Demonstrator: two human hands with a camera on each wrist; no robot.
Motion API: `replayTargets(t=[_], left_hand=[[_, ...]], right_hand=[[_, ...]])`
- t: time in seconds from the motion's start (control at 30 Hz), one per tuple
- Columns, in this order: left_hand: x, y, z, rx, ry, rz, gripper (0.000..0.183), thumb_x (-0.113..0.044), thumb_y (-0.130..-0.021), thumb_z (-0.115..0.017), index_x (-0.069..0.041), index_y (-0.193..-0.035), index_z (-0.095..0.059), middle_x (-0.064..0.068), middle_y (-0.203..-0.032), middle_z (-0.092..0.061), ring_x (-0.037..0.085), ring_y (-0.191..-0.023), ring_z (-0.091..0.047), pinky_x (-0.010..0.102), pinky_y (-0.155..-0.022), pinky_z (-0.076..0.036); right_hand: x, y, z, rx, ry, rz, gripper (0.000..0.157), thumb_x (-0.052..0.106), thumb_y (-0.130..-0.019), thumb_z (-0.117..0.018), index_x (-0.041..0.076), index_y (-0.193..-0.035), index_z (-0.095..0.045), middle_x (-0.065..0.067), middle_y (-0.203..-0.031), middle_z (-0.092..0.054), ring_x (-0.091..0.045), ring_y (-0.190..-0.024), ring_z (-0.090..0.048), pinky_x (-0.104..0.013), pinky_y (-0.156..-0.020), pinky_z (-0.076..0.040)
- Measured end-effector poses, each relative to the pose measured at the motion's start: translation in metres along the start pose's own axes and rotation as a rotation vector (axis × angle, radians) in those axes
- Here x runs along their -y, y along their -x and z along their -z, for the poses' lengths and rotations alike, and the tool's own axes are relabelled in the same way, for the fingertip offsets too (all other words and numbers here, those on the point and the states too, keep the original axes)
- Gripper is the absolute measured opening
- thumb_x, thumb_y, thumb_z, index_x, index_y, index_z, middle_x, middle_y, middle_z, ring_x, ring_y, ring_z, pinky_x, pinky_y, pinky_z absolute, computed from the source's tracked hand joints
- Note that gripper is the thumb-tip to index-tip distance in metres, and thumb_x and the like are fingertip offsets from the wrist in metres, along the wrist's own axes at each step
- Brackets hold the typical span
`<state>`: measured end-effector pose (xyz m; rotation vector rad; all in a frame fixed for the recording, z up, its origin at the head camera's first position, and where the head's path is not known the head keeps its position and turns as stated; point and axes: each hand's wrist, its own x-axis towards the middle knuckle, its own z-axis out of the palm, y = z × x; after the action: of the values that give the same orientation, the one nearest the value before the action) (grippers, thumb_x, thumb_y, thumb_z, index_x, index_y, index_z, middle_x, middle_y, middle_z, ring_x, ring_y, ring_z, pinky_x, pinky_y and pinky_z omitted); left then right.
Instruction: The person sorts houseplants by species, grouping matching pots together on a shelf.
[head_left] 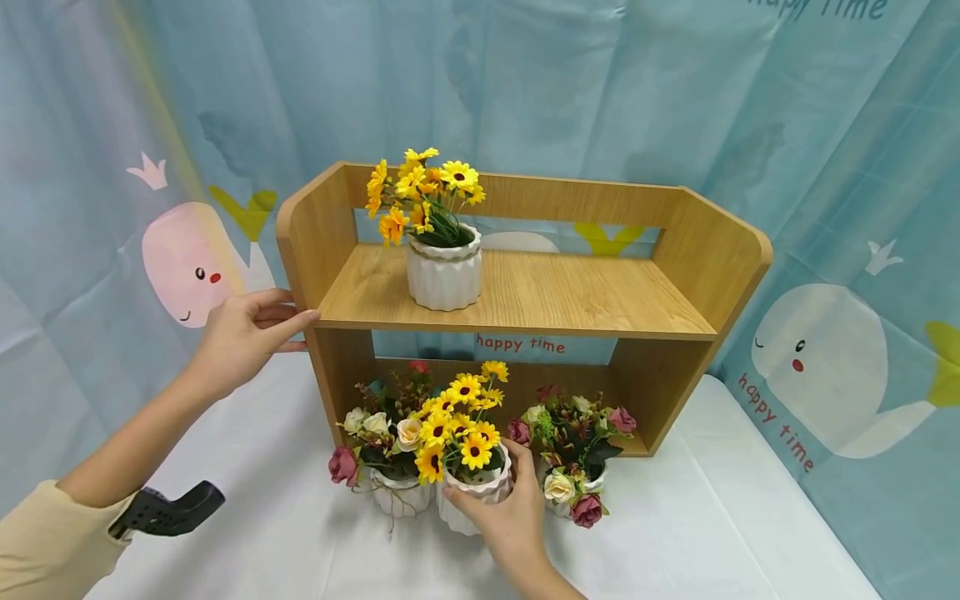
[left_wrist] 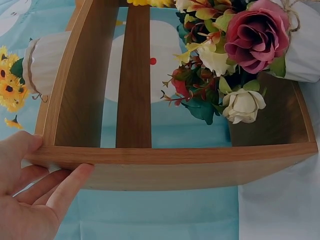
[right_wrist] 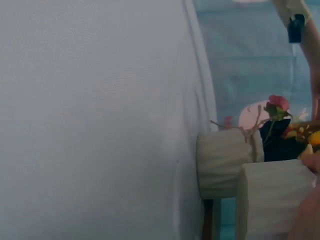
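My left hand (head_left: 242, 337) grips the left side panel of the wooden two-tier shelf (head_left: 525, 325); in the left wrist view its thumb and fingers (left_wrist: 70, 190) lie across the panel's edge. My right hand (head_left: 517, 521) holds a white ribbed pot (head_left: 461, 504) of yellow sunflowers (head_left: 465, 417) in front of the shelf. In the right wrist view this pot's base (right_wrist: 242, 205) appears raised off the tablecloth. Left of it stands a white pot (head_left: 401, 497) of mixed roses. Partly behind my right hand is another pot (head_left: 597, 482) of pink and cream roses (head_left: 573, 442).
Another white pot (head_left: 444, 275) with yellow flowers (head_left: 423, 196) sits on the upper tier, left of middle. A white cloth (head_left: 720, 517) covers the table. Behind the shelf hangs a blue printed curtain (head_left: 555, 92). A black strap device (head_left: 172, 508) is on my left wrist.
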<state>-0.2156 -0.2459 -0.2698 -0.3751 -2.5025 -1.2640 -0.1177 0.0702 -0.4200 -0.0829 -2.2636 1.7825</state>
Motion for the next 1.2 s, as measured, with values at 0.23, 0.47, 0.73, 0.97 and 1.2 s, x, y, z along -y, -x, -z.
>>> replayTargets(t=[0.23, 0.47, 0.73, 0.97, 1.2], left_hand=[[0.002, -0.001, 0.0, 0.001, -0.009, 0.0, 0.039, -0.018, -0.103, -0.072, 0.011, -0.127, -0.067, 0.035, -0.118, -0.071, -0.015, -0.081, -0.066, 0.018, -0.066, -0.063], [0.0, -0.001, 0.0, 0.004, -0.01, 0.009, 0.039, -0.019, -0.103, -0.072, 0.011, -0.128, -0.066, 0.036, -0.119, -0.07, -0.015, -0.081, -0.065, 0.017, -0.066, -0.062], [0.0, 0.0, 0.0, 0.002, -0.008, 0.001, 0.038, -0.017, -0.103, -0.072, 0.012, -0.127, -0.066, 0.036, -0.118, -0.07, -0.015, -0.081, -0.066, 0.017, -0.066, -0.062], [0.0, 0.0, 0.0, 0.007, -0.011, 0.006, 0.039, -0.018, -0.103, -0.072, 0.011, -0.128, -0.066, 0.035, -0.118, -0.07, -0.015, -0.081, -0.065, 0.017, -0.066, -0.062], [-0.001, 0.0, 0.0, 0.008, -0.014, 0.004, 0.039, -0.018, -0.103, -0.071, 0.012, -0.128, -0.066, 0.035, -0.119, -0.07, -0.015, -0.081, -0.065, 0.016, -0.066, -0.062]], right_hand=[[0.014, -0.002, 0.007, 0.0, 0.007, 0.054, 0.088, 0.014, -0.066, -0.102, 0.005, -0.139, -0.054, -0.015, -0.136, -0.065, -0.037, -0.126, -0.062, -0.06, -0.11, -0.052], [0.031, -0.005, 0.016, 0.079, -0.053, 0.04, 0.086, 0.011, -0.069, -0.1, 0.001, -0.14, -0.053, -0.017, -0.139, -0.064, -0.036, -0.126, -0.063, -0.05, -0.106, -0.057], [0.046, -0.012, 0.029, 0.152, -0.083, 0.039, 0.086, 0.015, -0.073, -0.098, 0.002, -0.143, -0.051, -0.016, -0.139, -0.063, -0.031, -0.124, -0.064, -0.033, -0.097, -0.061], [0.061, -0.019, 0.039, 0.147, -0.038, 0.051, 0.085, 0.017, -0.073, -0.099, 0.005, -0.143, -0.053, -0.013, -0.14, -0.065, -0.03, -0.127, -0.063, -0.039, -0.101, -0.06], [0.076, -0.026, 0.048, 0.129, 0.015, 0.059, 0.087, 0.021, -0.072, -0.1, 0.007, -0.144, -0.054, -0.011, -0.139, -0.067, -0.027, -0.127, -0.064, -0.045, -0.103, -0.058]])
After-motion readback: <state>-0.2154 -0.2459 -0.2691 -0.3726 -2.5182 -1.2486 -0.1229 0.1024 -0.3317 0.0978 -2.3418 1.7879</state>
